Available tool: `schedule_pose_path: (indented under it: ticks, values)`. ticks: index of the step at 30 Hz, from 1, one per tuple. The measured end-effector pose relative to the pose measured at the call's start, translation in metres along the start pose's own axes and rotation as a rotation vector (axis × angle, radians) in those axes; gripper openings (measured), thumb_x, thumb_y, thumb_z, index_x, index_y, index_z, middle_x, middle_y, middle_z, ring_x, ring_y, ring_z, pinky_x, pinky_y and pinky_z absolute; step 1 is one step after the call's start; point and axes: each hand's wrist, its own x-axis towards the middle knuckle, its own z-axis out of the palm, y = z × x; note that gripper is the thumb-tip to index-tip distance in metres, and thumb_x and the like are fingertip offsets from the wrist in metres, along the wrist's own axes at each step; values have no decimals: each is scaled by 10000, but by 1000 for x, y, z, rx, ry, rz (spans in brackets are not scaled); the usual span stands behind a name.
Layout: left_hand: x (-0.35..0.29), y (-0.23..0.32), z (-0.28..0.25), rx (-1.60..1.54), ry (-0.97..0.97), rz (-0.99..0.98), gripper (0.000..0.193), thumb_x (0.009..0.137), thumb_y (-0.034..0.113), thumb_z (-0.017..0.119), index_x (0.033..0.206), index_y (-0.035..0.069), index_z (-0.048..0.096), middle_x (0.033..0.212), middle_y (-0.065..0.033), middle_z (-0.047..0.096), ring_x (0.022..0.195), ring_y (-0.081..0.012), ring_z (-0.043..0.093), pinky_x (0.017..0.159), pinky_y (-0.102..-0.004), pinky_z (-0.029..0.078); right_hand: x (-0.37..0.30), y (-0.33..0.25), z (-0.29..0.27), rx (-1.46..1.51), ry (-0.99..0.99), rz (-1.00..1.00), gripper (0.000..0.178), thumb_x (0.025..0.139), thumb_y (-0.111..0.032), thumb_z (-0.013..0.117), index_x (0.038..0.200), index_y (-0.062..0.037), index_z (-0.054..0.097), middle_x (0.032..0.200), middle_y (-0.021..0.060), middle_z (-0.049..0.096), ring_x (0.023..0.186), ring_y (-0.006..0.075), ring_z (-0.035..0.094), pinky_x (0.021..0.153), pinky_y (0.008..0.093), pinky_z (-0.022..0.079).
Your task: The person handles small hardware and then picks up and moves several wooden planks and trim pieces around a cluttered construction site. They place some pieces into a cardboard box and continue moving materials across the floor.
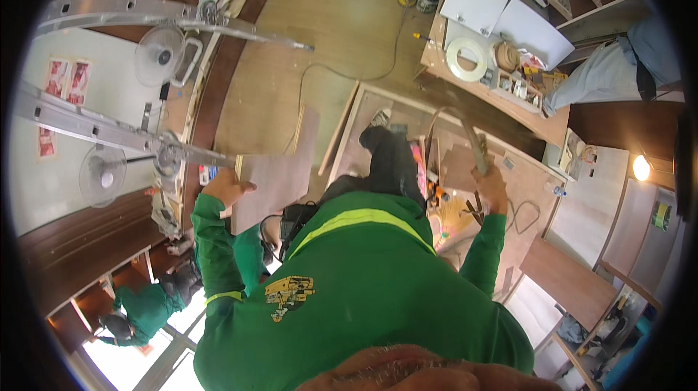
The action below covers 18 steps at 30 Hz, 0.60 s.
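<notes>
Left hand (225,186) grips brown board (273,176); right hand (491,189) clutches, seemingly, curved strip (465,133).

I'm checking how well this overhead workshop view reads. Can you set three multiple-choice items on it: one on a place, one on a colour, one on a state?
1. Where is the flat wooden panel held?
A. At the person's left side
B. At the person's right side
C. Behind the person's back

2. What colour are the person's sleeves?
A. Blue
B. Green
C. White

3. What is the right hand doing?
A. Hanging open and empty
B. Resting flat on the floor
C. Closed around a handsaw

Key:
1. A, since the left hand grips the panel's edge on the left of the picture.
2. B, since both arms and the shirt are green, with a yellow-green stripe.
3. C, since its fingers wrap the handle of the handsaw, whose blade rises above the low workbench.
</notes>
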Motion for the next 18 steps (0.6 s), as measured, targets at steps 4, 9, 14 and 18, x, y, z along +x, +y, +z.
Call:
schedule_pose_path:
  ticks: [4, 9, 14, 18]
  values:
    - [59, 40, -42, -33, -28, 78, 521, 768, 397, 787, 841, -102, 658, 842, -267, 688, 830, -383, 677, 768, -455, 513, 32, -47, 5, -11, -85, 2, 383, 833, -284, 681, 1062, 22, 652, 788, 178, 675, 732, 302, 664, 695, 430, 511]
    - [149, 63, -91, 114, -77, 26, 571, 732, 438, 817, 901, -89, 675, 837, -234, 694, 804, -363, 682, 762, -437, 523, 80, -92, 10, 111, -189, 48, 383, 824, -249, 667, 1085, 31, 659, 880, 227, 703, 820, 352, 689, 775, 441, 526]
    - [220, 123, -164, 173, -142, 6, 615, 731, 452, 817, 971, -94, 666, 934, -259, 697, 871, -369, 682, 800, -429, 524, 122, -110, 7, 151, -237, 115, 461, 793, -234, 688, 1123, 84, 641, 926, 309, 694, 898, 413, 701, 822, 451, 534]
    - [263, 144, -201, 209, -11, 66, 610, 730, 448, 819, 977, -89, 671, 933, -249, 697, 910, -345, 679, 825, -415, 518, 152, -119, 4, 143, -231, 134, 505, 794, -246, 688, 1176, 77, 624, 971, 331, 686, 936, 453, 686, 835, 472, 531]
